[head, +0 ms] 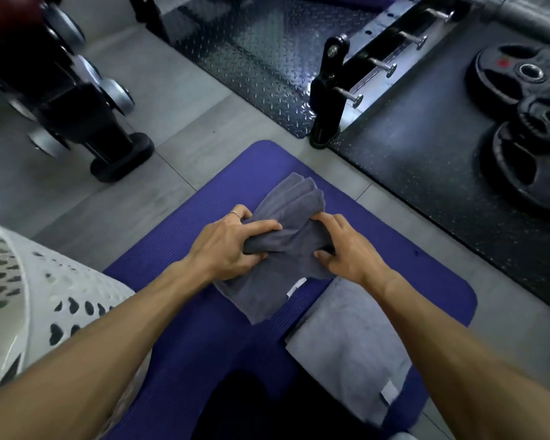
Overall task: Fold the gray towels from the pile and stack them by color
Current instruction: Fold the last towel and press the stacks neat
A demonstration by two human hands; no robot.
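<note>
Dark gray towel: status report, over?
Left hand, right hand both grip dark gray towel on purple mat. Light gray folded towel alongside. Nothing obstructing.

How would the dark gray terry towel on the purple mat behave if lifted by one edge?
The dark gray terry towel would probably droop: it already bunches where the left hand and right hand grip it. It looks light and thin. The nap likely keeps it from slipping.

We see a mat [178,312] on the floor, with a towel [286,223] on its middle — both hands hold it, left hand [232,246] beside right hand [346,249]. A folded towel [346,338] lies nearer, to the right. A basket [29,296] sits left (weight plates [527,122] far right).
</note>
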